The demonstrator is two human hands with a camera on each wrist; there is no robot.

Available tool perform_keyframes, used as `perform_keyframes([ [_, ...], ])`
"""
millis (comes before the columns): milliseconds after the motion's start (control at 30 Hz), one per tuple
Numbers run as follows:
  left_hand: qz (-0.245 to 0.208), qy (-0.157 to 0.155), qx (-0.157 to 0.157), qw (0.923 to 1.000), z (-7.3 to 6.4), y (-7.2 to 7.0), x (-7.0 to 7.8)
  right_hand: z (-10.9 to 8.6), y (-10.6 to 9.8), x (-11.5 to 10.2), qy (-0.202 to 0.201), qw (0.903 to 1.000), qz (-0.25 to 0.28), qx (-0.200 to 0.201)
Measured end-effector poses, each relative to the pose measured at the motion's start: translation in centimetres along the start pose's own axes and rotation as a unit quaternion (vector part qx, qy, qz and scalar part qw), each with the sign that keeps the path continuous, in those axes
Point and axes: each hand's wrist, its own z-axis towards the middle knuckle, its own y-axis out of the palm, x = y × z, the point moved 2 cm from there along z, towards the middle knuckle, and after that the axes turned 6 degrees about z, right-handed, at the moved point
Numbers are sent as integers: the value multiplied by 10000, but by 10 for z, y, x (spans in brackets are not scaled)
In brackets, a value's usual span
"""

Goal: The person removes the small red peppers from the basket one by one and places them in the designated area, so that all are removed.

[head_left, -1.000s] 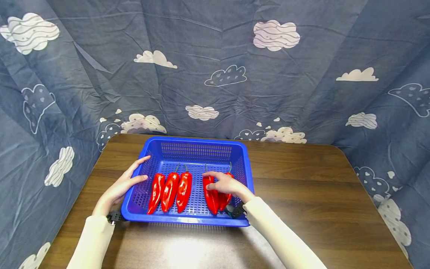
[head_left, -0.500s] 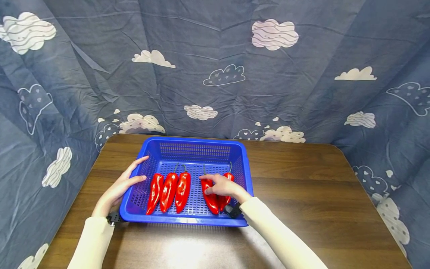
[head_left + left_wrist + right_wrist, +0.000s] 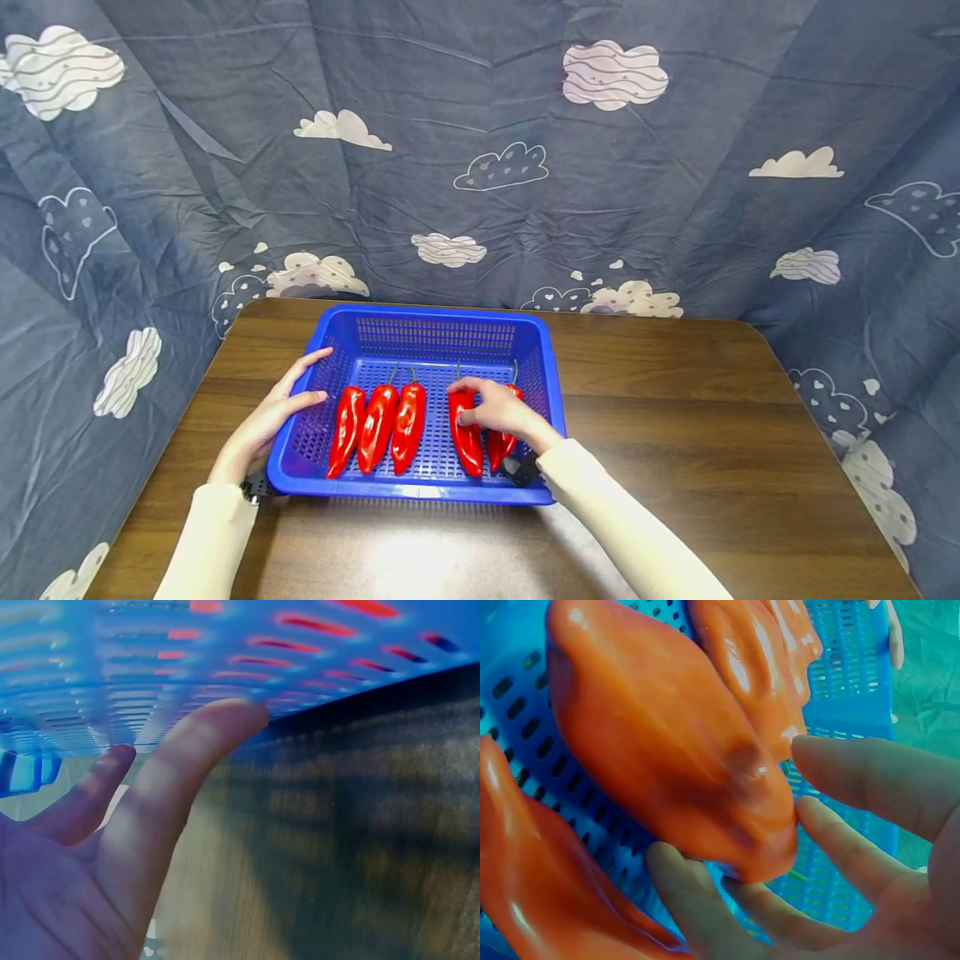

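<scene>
Inside a blue plastic basket (image 3: 420, 492) lie several long red peppers with green stems. My right hand (image 3: 497, 408) holds one red pepper (image 3: 467, 450) near its stem end. The right wrist view has the thumb (image 3: 855, 769) on one side of that pepper (image 3: 660, 727) and fingers (image 3: 686, 889) on the other. Another pepper (image 3: 500, 450) lies just right of it, partly under the hand. At the basket's left side, my left hand (image 3: 262, 423) rests with straight fingers over the rim; the left wrist view shows its thumb (image 3: 172, 780) before the slotted wall (image 3: 150, 667).
Three more peppers (image 3: 378, 429) lie side by side in the basket's left half. Bare basket floor (image 3: 437, 417) separates them from the right pair. The basket stands on a brown wooden table (image 3: 667, 417). A cloud-patterned curtain (image 3: 420, 192) hangs behind it.
The pepper under my right hand has turned straighter and shifted slightly left at its near tip, opening a gap to its right neighbour. My left hand stays at the basket's side.
</scene>
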Motion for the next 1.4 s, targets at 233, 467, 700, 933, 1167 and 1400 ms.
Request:
perform_keyframes([
  [233,41,131,-4,9999,4,3,0,-2,-6,-1,-166,9963,843,7],
  [467,-26,133,29,9999,6,4,-3,-6,-12,-3,-262,9872,1571,-64],
  [700,31,112,54,9999,4,3,-3,-7,-15,-6,-381,9838,1751,-54],
  [933,9,135,54,9999,3,2,-2,-12,-20,-14,-532,9802,1900,-169],
  [1167,27,122,70,9999,2,2,-1,-18,-27,-20,-676,9769,2025,-135],
  [1400,29,170,63,9998,3,1,-1,-21,-34,-19,-666,9756,2094,-29],
])
